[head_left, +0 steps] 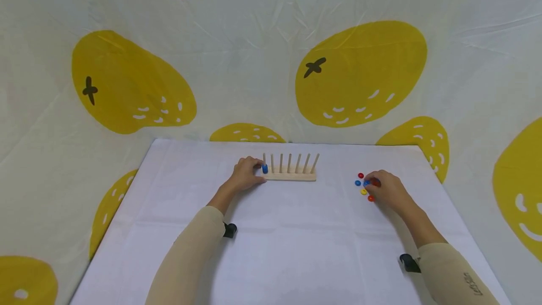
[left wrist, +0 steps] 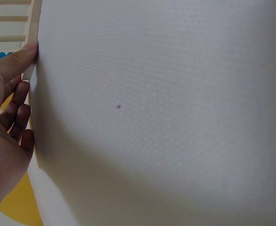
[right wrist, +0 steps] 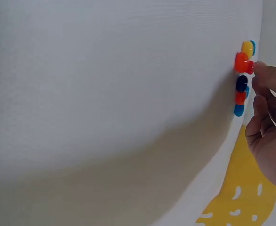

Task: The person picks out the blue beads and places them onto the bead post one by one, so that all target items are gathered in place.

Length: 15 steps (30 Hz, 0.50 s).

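Note:
A pale wooden peg rack [head_left: 292,177] with a row of upright pegs stands near the far edge of the table. Blue rings [head_left: 264,169] are stacked low on its leftmost peg. My left hand [head_left: 246,173] grips the rack's left end, thumb along the front edge, fingers reaching round behind; the left wrist view shows the thumb pressing on the wood. Over to the right, my right hand [head_left: 387,189] reaches in among small loose rings, thumb and index finger parted around a blue ring [head_left: 366,183]. Its other fingers are loosely bent.
Around the right fingertips lie a dark red ring [head_left: 361,175], another blue ring [head_left: 357,183], a yellow ring [head_left: 363,192] and an orange-red ring [head_left: 371,198]. White cloth covers the table [head_left: 305,248]. Behind it hangs a pale curtain [head_left: 254,60] with yellow fruit prints.

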Tool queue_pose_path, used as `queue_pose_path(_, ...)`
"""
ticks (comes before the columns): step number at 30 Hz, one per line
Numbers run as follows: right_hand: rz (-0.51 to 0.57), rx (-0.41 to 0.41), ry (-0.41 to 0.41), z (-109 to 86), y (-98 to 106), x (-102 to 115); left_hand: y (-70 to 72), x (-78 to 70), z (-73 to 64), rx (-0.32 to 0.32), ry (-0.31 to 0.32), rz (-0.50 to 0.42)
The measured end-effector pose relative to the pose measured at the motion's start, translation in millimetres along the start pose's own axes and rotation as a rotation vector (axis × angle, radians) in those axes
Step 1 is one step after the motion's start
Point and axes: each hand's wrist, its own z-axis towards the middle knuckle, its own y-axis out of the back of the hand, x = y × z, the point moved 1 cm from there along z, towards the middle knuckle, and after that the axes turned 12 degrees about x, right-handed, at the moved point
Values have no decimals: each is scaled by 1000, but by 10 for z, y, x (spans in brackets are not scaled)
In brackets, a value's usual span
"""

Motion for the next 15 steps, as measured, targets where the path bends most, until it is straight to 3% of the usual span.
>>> queue_pose_path(9,-31,-75,88,1,164,175,-8,9,-6,-1,3,-6)
queue_pose_path(15,-15,-73,120,-18,219,356,-3,4,-5,-5,-5,-15)
